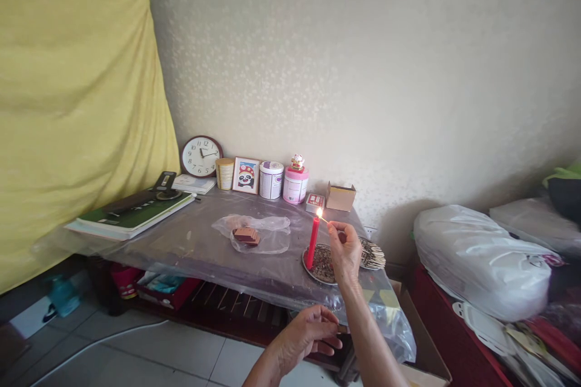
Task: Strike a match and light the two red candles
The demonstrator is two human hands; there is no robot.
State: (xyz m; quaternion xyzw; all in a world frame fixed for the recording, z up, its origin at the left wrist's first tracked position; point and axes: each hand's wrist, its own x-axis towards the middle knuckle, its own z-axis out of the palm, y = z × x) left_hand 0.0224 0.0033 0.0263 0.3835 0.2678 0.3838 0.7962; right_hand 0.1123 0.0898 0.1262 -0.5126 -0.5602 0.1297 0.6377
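Note:
My right hand (346, 251) pinches a thin match (324, 219) between thumb and fingertips. The match's tip meets a bright flame at the top of a red candle (313, 242). That candle stands upright on a round plate (305, 269) covered with small dark grains or seeds. Lower and nearer to me, my left hand (308, 338) is closed on a small brown thing that looks like a matchbox (342, 329), partly hidden behind my right forearm. Behind the right hand, a second plate holds many matchsticks (373, 255).
Clear plastic covers the low table (190, 242). On it lie a plastic bag (275, 236) with brown flat pieces, books (131, 217), a clock (202, 156), a picture frame (246, 176), tubs (271, 181), and a small cardboard box (341, 198). White bags (481, 260) stand at right.

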